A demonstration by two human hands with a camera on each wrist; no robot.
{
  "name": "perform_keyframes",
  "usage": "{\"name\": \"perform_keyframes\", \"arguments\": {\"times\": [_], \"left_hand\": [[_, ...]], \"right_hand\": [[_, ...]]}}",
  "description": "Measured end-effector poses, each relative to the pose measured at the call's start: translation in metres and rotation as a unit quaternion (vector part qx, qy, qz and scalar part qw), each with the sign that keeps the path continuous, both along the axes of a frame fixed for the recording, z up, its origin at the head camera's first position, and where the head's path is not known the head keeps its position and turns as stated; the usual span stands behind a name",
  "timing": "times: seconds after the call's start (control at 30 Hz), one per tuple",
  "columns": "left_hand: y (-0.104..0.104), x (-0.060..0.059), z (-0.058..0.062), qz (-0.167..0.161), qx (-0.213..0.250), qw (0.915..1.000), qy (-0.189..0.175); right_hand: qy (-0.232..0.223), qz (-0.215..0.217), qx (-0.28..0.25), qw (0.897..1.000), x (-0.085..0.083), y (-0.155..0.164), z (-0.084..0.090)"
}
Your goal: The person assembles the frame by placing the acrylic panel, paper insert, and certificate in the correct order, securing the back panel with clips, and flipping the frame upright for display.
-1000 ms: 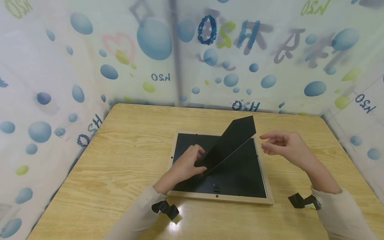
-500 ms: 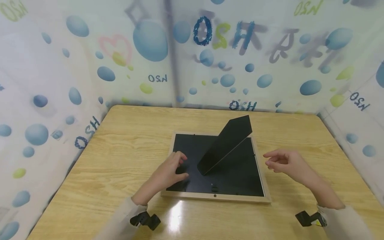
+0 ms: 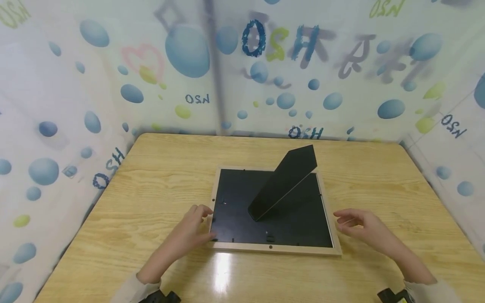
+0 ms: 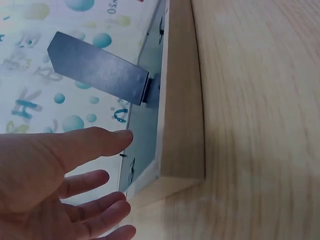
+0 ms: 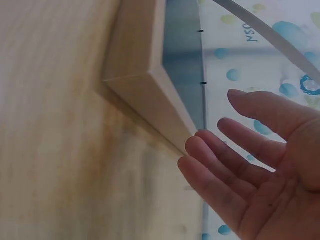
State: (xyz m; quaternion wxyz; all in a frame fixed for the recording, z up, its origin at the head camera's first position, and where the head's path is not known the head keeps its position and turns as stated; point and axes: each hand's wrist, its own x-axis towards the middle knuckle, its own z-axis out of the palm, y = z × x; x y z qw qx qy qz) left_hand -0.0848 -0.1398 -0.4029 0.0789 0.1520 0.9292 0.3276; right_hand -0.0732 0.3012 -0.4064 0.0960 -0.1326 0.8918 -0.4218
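Observation:
A picture frame (image 3: 273, 248) with a pale wooden rim lies face down on the wooden table, its black backing (image 3: 242, 214) up. Its black easel stand (image 3: 284, 181) is propped open and points to the far right. My left hand (image 3: 191, 229) is at the frame's near left corner (image 4: 175, 170), fingers straight and spread, holding nothing. My right hand (image 3: 360, 225) hovers just off the near right corner (image 5: 150, 75), fingers straight and relaxed, palm toward the frame. Neither hand plainly grips the frame.
The wooden table (image 3: 151, 185) is bordered on three sides by a white curtain (image 3: 113, 84) printed with blue bubbles. Glare (image 3: 223, 269) shows on the tabletop in front of the frame.
My left hand has left the easel stand and backing and drawn back to the frame's near left corner. My right hand has dropped from beside the stand's tip to the near right corner.

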Motion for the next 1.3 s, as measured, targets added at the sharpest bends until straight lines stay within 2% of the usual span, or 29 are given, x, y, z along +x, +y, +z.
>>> {"name": "perform_keyframes", "arguments": {"times": [0.1, 0.27, 0.5, 0.63, 0.77, 1.03, 1.17, 1.3], "left_hand": [[-0.007, 0.005, -0.001, 0.01, -0.006, 0.9998, -0.014], [-0.018, 0.013, -0.001, 0.004, -0.018, 0.9995, -0.023], [-0.028, 0.021, -0.006, -0.041, -0.006, 0.9982, -0.043], [-0.03, 0.023, -0.013, -0.063, 0.0, 0.9977, -0.025], [-0.027, 0.024, -0.017, -0.051, -0.001, 0.9984, -0.026], [-0.016, 0.025, -0.018, 0.007, -0.019, 0.9996, -0.017], [-0.011, 0.024, -0.021, 0.026, -0.028, 0.9993, 0.003], [-0.009, 0.024, -0.023, 0.028, -0.033, 0.9989, 0.015]], "right_hand": [[0.008, -0.002, 0.001, 1.0, 0.006, 0.001, -0.007], [0.02, 0.01, 0.012, 1.0, 0.015, 0.003, -0.016], [-0.026, 0.023, -0.005, 0.999, 0.028, 0.001, -0.024], [-0.001, 0.037, -0.018, 0.999, 0.033, 0.0, -0.03], [0.034, 0.035, -0.01, 0.999, 0.038, -0.001, -0.035], [0.123, 0.003, 0.033, 0.992, 0.044, -0.005, -0.046], [0.135, -0.011, 0.044, 0.99, 0.043, -0.008, -0.049], [0.134, -0.017, 0.056, 0.989, 0.044, -0.009, -0.049]]}}
